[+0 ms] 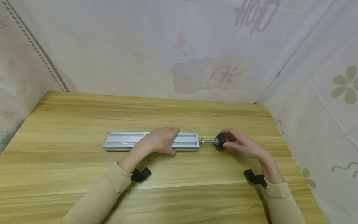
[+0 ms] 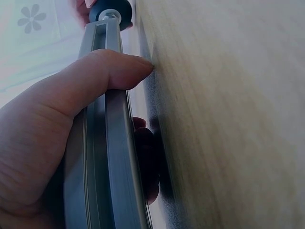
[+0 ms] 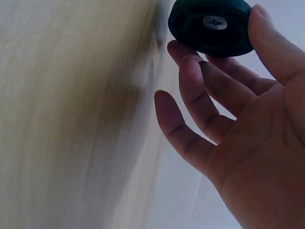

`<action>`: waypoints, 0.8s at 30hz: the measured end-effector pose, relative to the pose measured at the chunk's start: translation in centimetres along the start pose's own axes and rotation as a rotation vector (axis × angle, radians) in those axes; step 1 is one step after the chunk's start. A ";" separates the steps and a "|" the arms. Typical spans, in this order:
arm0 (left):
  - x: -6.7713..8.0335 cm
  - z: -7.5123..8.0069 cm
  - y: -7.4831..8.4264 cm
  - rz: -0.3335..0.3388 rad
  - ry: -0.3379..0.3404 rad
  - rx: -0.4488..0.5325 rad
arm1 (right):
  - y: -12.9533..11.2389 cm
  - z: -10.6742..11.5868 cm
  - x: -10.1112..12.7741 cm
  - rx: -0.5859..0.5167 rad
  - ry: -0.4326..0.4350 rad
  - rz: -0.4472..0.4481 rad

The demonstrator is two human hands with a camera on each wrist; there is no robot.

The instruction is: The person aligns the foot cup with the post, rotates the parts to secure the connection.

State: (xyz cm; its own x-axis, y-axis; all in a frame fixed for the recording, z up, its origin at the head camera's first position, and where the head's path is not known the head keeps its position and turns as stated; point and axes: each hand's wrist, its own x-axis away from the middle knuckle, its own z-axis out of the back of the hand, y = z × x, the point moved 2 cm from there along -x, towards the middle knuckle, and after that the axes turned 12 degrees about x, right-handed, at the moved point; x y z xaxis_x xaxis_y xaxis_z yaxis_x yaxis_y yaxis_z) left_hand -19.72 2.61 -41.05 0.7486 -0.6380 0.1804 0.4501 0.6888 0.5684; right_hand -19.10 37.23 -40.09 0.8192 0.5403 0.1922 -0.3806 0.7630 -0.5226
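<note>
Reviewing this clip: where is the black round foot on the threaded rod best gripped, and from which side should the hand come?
Probably by its rim, coming from the free right end. The black round foot is a disc on a threaded rod out of the aluminium profile, which the left hand holds; the right hand pinches the rim.

Little can be read here. The pale printed curtain (image 1: 179,46) behind the wooden table carries a faded mauve mark at its upper right (image 1: 255,14); it looks like stylised characters seen in reverse through the cloth, and they cannot be made out. Lower down, beside a printed bear figure (image 1: 187,76), a yellowish patch holds a few pinkish strokes (image 1: 226,73) that may be lettering, also illegible. The aluminium profile (image 1: 152,140) shows no label, number or brand, and the black round foot (image 3: 212,25) shows only a cross-head screw at its centre, without any marking.
</note>
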 end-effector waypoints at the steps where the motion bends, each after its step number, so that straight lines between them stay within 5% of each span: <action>1: 0.0 0.0 0.0 -0.001 0.001 -0.001 | 0.0 0.0 0.0 -0.002 -0.008 -0.011; 12: 0.0 0.0 -0.1 0.004 0.000 -0.009 | -0.1 0.1 0.0 0.032 -0.007 -0.039; 24: -0.1 -0.1 -0.2 0.018 -0.006 0.003 | -0.9 -0.5 -0.9 0.079 0.136 0.040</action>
State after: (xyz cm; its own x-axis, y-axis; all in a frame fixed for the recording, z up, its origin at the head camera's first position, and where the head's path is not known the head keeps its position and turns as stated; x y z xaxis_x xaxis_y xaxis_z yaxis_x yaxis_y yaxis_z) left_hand -19.84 2.56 -41.27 0.7536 -0.6277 0.1950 0.4353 0.6989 0.5674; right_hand -19.30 35.84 -40.24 0.8512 0.5219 0.0558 -0.4420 0.7701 -0.4599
